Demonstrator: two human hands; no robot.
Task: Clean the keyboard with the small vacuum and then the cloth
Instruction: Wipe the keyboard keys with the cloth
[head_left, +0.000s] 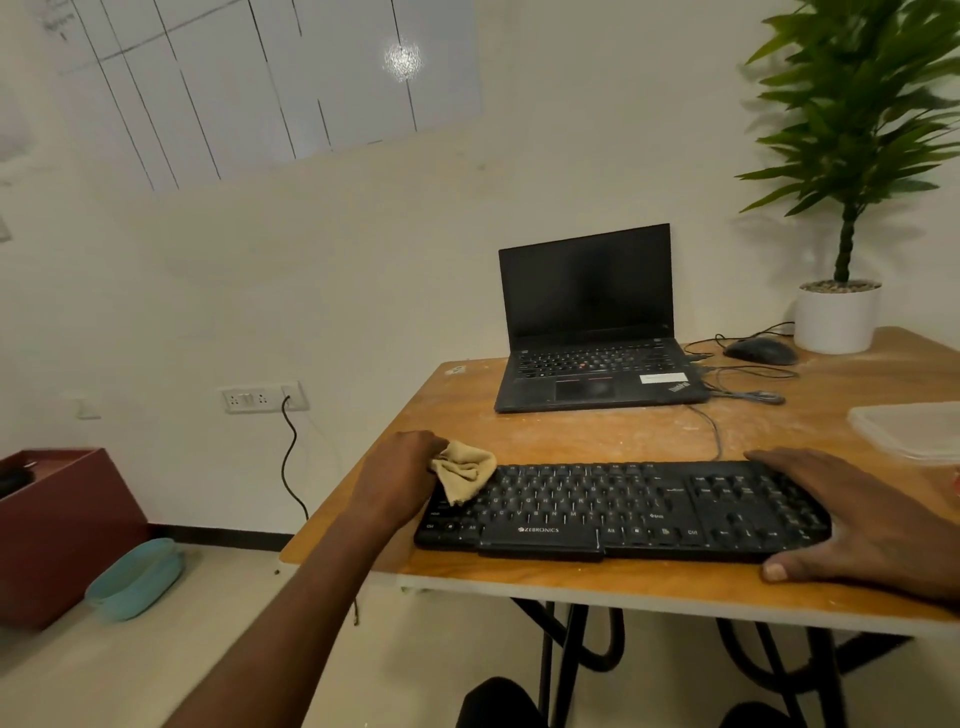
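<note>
Keyboard (623, 512), black, lies along the near edge of the wooden table (597, 436), its left end under a bunched tan cloth (464, 470) that the left hand (400, 470) grips, while the right hand (852, 525) rests flat and spread over its right end. Behind it stand an open laptop (592, 322), a mouse (761, 351) and a white pot (836, 317) holding a green plant (862, 104). On the floor beside the white wall, a red box (62, 525) holds something dark, perhaps a device, with a teal case (135, 579) beside it.
</note>
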